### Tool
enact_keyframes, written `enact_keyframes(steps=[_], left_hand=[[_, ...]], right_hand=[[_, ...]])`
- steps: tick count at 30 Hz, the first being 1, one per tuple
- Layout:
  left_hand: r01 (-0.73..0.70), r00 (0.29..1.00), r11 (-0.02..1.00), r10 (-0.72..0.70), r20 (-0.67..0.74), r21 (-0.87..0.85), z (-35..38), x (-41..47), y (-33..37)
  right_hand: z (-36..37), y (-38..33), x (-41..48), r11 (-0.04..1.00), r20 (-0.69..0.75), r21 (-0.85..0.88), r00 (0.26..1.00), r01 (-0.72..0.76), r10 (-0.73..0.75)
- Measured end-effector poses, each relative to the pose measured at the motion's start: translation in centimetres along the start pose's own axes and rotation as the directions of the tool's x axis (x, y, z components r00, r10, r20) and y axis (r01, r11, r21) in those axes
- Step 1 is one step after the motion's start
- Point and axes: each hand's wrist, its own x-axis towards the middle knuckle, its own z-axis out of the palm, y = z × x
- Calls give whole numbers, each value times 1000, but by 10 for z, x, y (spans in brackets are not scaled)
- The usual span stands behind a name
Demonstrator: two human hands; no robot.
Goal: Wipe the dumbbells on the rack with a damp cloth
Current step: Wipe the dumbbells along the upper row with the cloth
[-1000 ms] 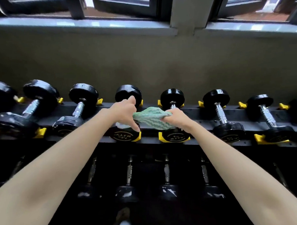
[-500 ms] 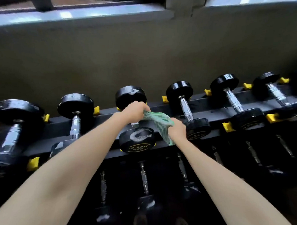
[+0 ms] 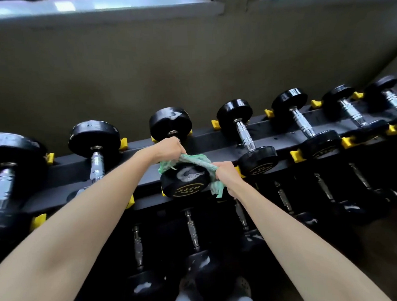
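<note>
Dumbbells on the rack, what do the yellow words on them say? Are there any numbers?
Yellow print on the front end of the dumbbell with the cloth on it: upside down, blurred, unreadable.
Yellow print on the next dumbbell to its right, and the one after: too blurred.
No other text shows.

Open gap over bare rack rail [image 3: 215, 138] between centre dumbbell [image 3: 185, 182] and right neighbour [image 3: 244, 135]; near end blocked by right hand [image 3: 225, 174], cloth [image 3: 193, 160]. Centre handle filled by left hand [image 3: 168, 149]. Far heads close to wall [image 3: 190, 71]. Below: lower tier [image 3: 192, 231] packed.
</note>
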Motion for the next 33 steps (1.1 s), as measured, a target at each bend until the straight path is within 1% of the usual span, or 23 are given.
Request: enact_keyframes(steps=[3, 5, 7, 11, 13, 17, 20, 23, 27, 30, 32, 33], left_hand=[[49, 998, 997, -50, -29, -59, -2, -12, -11], [55, 997, 995, -58, -40, -83, 1, -18, -19], [57, 994, 989, -69, -87, -135, 7, -23, -27], [74, 974, 941, -140, -180, -329, 22, -31, -51], [85, 956, 901, -194, -219, -425, 31, -37, -57], [72, 908, 795, -302, -289, -602, 55, -47, -68], [27, 895, 681, -343, -286, -732, 71, -50, -80], [-14, 890, 561, -371, -266, -828, 76, -65, -75], [-26, 889, 455, -397, -228, -890, 82, -80, -78], [-28, 874, 361, -445, -198, -932, 85, -94, -78], [-31, 844, 347, -493, -211, -937, 83, -102, -78], [-26, 827, 357, -518, -221, -934, 82, -107, -81]], right_hand=[[4, -11, -14, 996, -42, -81, 999, 30, -34], [9, -14, -19, 991, -63, -117, 995, 64, -72], [15, -16, -27, 982, -85, -167, 991, 84, -99], [32, -16, -48, 941, -107, -287, 970, 182, -220], [39, -15, -55, 910, -84, -339, 956, 238, -282], [50, -12, -67, 819, 46, -459, 930, 344, -365], [56, -8, -69, 735, 109, -546, 904, 401, -413], [58, -3, -71, 706, 146, -551, 884, 445, -443], [67, 5, -76, 650, 183, -561, 843, 512, -506], [82, 11, -78, 663, 219, -491, 817, 564, -533], [97, 17, -79, 736, 273, -420, 848, 531, -455], [104, 20, -78, 806, 275, -383, 888, 452, -368]])
